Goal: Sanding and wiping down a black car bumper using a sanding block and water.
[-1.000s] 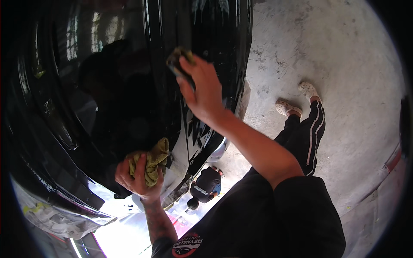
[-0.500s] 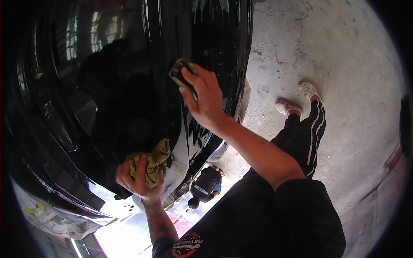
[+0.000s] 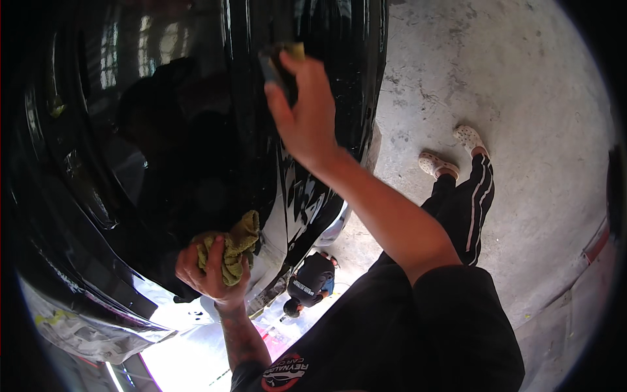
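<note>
Head view shows the polishing step in hand: right hand [image 3: 304,108] presses a dark applicator pad [image 3: 279,60] flat on the glossy black car panel [image 3: 163,130], left hand [image 3: 210,269] grips a bunched yellow-green cloth [image 3: 234,247] lower down, likely for buffing next.

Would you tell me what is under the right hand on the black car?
A dark applicator pad with a yellow edge sits under the right hand, pressed against the glossy black car panel. The fingers cover most of it.
</note>
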Demonstrator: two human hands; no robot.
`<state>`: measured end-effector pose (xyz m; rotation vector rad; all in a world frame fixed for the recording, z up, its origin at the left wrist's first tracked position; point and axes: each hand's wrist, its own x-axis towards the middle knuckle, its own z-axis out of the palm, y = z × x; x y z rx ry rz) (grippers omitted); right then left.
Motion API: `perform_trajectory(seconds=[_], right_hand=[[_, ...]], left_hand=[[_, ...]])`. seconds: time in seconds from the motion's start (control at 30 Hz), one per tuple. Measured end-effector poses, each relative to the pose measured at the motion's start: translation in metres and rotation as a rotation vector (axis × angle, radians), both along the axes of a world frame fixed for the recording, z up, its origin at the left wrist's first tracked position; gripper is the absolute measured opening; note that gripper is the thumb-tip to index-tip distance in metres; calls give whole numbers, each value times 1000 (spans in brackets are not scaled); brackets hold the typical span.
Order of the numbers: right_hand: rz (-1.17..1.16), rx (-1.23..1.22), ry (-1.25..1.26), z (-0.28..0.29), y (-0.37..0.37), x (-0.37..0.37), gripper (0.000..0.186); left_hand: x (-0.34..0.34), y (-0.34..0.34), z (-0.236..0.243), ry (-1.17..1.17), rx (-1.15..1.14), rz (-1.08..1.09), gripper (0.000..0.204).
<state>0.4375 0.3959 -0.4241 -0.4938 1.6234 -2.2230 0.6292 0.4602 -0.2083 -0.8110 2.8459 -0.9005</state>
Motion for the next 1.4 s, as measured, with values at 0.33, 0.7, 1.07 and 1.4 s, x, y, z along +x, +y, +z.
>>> perform_trajectory(seconds=[0.33,0.7,1.07,1.4], right_hand=[[29,-45,-218,7,9,24,45],[82,-43,-296,12,14,27,50],[87,-69,-118,8,26,28,45],[50,9,135,-6,21,17,50]], left_hand=[[1,0,1,-13,0,4,47],[1,1,0,-15,9,8,47],[-1,1,1,-25,-1,1,46],[-2,1,0,-8,2,0,46]])
